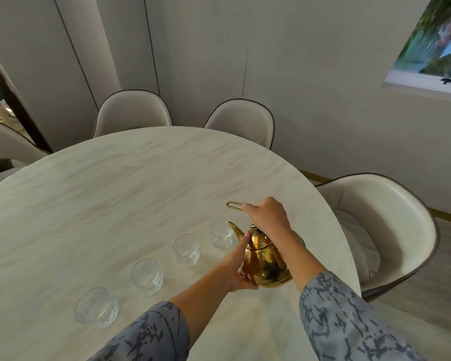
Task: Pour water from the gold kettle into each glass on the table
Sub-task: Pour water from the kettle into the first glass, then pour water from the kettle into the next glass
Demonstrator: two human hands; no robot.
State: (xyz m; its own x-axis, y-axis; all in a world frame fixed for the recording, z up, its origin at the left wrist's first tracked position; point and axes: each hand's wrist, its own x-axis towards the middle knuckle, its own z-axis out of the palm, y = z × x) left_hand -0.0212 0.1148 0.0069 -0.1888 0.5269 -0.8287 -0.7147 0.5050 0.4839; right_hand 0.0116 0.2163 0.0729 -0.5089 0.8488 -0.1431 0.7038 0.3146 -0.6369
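A gold kettle (267,264) stands on the pale marble table (115,191), near its right edge. My right hand (267,216) grips the kettle's thin wire handle above the lid. My left hand (236,267) presses flat against the kettle's left side, fingers pointing up toward the spout. The spout points left, close to the rim of the nearest glass (221,233). Several clear textured glasses run in a diagonal row: a second glass (186,250), a third glass (147,276), and the last glass (97,307) at the near left. I cannot tell whether any of them holds water.
Cream upholstered chairs ring the table: one chair (132,113) and another chair (245,121) at the far side, a third chair (380,230) close on the right. A panelled wall stands behind them, with a picture (432,40) at the upper right.
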